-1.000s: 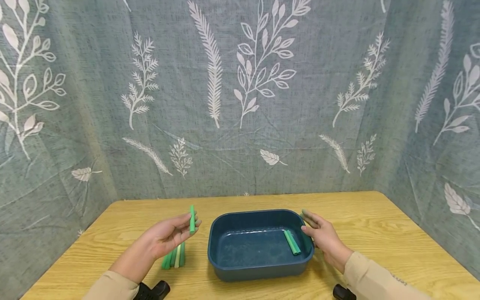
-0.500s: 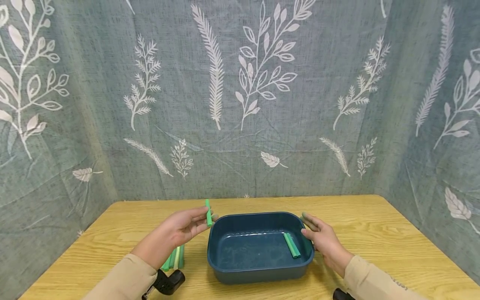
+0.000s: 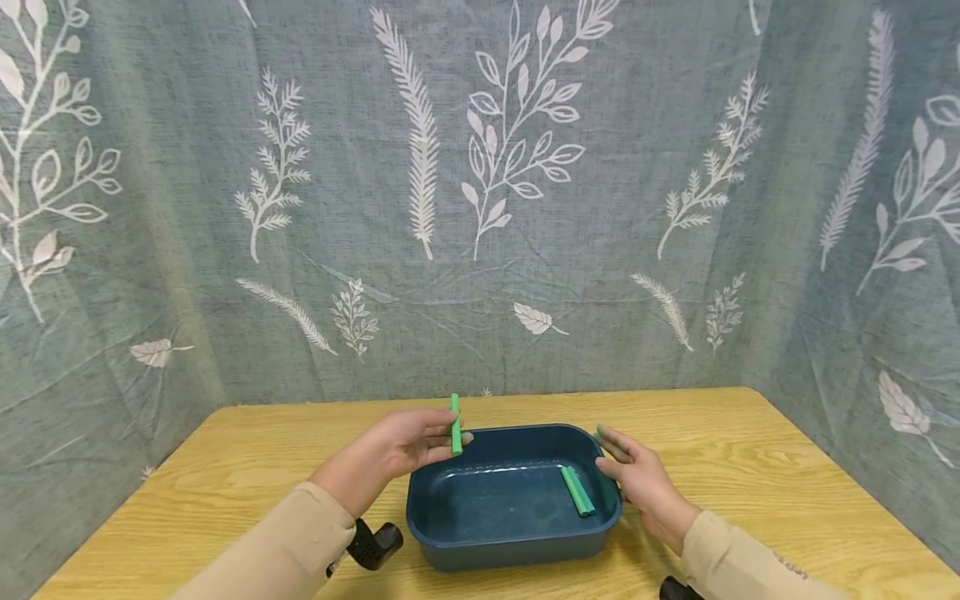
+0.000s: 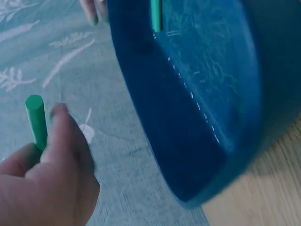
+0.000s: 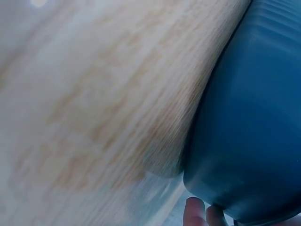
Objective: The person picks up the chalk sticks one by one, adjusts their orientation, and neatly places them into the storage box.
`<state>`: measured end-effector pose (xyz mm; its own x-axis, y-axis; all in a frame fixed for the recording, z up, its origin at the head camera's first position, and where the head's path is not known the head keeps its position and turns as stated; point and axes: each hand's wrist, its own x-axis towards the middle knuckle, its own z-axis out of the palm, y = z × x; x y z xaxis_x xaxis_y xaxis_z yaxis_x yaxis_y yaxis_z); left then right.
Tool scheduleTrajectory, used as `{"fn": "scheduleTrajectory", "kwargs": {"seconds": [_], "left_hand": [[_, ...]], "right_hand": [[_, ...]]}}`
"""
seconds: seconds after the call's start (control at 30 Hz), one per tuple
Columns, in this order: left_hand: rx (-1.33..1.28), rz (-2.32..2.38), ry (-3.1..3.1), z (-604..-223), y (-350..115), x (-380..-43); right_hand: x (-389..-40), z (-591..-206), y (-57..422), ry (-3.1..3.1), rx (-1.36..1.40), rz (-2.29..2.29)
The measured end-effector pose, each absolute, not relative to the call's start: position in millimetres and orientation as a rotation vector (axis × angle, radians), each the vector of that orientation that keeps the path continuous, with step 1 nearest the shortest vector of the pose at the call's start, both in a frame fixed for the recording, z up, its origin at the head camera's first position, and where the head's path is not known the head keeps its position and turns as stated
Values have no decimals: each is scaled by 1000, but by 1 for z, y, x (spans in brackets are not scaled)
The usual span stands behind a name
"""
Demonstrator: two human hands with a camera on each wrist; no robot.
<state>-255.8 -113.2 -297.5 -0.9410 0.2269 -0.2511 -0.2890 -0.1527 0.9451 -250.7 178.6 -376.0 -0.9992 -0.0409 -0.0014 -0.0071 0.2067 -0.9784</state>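
Observation:
My left hand (image 3: 411,442) pinches a thin green stick (image 3: 455,425) near the back left rim of a dark blue bin (image 3: 510,542). The stick points upward, and its round flat end shows in the left wrist view. My right hand (image 3: 637,471) rests against the bin's right end, with fingers fairly straight and the thumb at the rim. Green sticks (image 3: 577,492) lie side by side on the bin floor at the right. Fingertips (image 5: 194,209) of the right hand show beside the bin's outer wall in the right wrist view.
The bin stands on a wood-grain table (image 3: 750,467). A grey-green cloth (image 3: 450,333) with white leaf patterns hangs behind and at both sides. Black wrist devices (image 3: 375,546) sit under both forearms. My left sleeve (image 3: 292,542) covers the table area at front left.
My left hand has carried the green stick rightward, from left of the bin to over its back left rim. The sticks on the table are now hidden behind the left arm. The right hand stays put.

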Motion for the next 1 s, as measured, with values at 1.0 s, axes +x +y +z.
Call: {"fn": "scheduleTrajectory", "kwargs": {"seconds": [1.0], "left_hand": [[-144,1725,1918,-298,-32,-288]], "right_hand": [[-256,-370,180,2382,-18,-1966]]}}
